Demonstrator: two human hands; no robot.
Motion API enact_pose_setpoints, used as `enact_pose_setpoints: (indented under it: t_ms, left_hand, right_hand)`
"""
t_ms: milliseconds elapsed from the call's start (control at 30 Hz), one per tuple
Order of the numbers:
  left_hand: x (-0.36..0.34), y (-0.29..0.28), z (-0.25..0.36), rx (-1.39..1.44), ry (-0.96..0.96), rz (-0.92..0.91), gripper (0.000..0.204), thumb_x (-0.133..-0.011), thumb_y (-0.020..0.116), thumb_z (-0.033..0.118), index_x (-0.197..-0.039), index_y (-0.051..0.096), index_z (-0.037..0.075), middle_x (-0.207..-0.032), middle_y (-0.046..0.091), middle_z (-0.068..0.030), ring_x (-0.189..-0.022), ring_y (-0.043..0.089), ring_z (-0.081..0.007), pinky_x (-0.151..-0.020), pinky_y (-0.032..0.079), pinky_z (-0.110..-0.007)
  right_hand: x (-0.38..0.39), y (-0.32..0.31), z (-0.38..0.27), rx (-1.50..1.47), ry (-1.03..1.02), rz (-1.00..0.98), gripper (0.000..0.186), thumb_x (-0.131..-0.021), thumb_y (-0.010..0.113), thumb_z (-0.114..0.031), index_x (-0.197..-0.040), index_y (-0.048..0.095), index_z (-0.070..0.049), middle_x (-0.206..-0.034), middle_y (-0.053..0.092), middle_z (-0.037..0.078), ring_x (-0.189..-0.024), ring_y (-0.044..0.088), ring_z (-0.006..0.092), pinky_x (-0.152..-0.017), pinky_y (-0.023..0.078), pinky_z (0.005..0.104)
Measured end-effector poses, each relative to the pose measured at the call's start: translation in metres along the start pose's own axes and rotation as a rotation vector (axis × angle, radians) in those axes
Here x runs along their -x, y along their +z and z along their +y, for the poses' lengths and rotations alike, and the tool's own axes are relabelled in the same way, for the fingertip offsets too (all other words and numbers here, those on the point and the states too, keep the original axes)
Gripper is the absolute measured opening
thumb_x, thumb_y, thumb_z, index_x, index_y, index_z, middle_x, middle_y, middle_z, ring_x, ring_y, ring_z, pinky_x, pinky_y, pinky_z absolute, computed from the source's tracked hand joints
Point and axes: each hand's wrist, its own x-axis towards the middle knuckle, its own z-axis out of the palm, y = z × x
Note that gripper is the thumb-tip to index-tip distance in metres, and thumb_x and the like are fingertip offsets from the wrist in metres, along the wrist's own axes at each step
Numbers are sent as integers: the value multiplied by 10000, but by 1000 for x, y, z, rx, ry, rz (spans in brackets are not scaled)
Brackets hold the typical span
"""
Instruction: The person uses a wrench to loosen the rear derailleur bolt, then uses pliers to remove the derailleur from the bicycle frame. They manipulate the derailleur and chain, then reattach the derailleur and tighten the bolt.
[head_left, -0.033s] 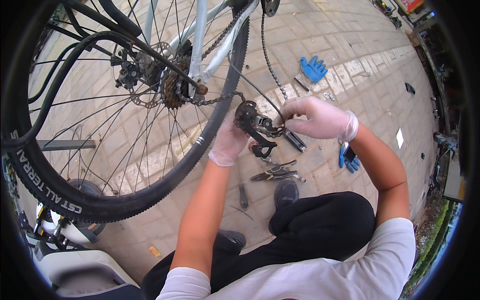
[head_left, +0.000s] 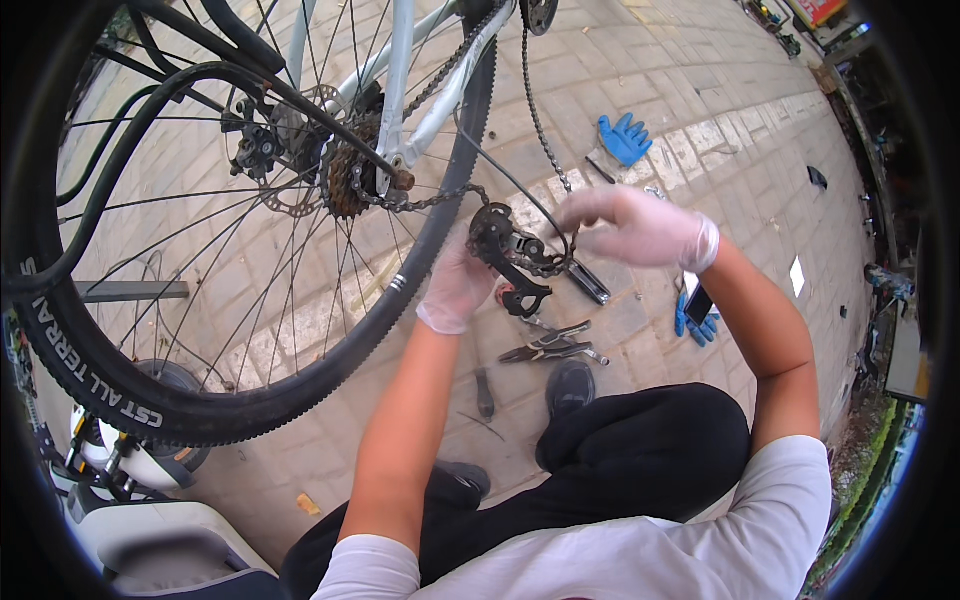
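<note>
Presently, head view, the only one supplied. Landmark: the rear derailleur, black, hanging free of the frame just right of the rear wheel's tyre and below-right of the rusty cassette.

The left hand, in a thin pale glove, is closed around the derailleur from the left and below, supporting its body. The right hand, gloved likewise, sits just right of the derailleur with fingertips pinched together at the chain where it passes the cage; whether it holds the chain or a small part there cannot be told.

The chain runs from the cassette across to the derailleur, and a second stretch rises from the derailleur toward the top of the frame.

On the paving below the derailleur lie pliers and a small dark tool; a blue glove lies well above-right, another blue glove to the lower right.

Judgement: the work in hand appears to be threading or freeing the chain at the cage. It is best done with the left hand keeping the body steady, the right feeding links straight through, fingers clear of the pulleys.
</note>
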Motion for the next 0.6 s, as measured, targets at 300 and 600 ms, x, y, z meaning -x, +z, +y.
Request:
enact_pose_setpoints:
  t_ms: [300,600]
  left_hand:
    - [-18,12,-3,-73,-3,-19,275,-952,616,220,-1176,604,60,-1066,684,-52,-1020,639,-188,-934,496,-364]
    - [4,-9,-5,-169,45,212,375,-961,604,307,-1296,533,154,-1268,568,-35,-1125,538,-184,-1002,415,-433]
  right_hand:
    - [-80,-23,3,-261,373,-379,443,-919,596,-284,-1260,592,-2,-1214,648,160,-1080,629,278,-922,504,393]
    - [-122,18,10,-139,467,-575,588,-761,762,-311,-1238,594,-11,-996,692,66,-828,644,179,-705,524,328]
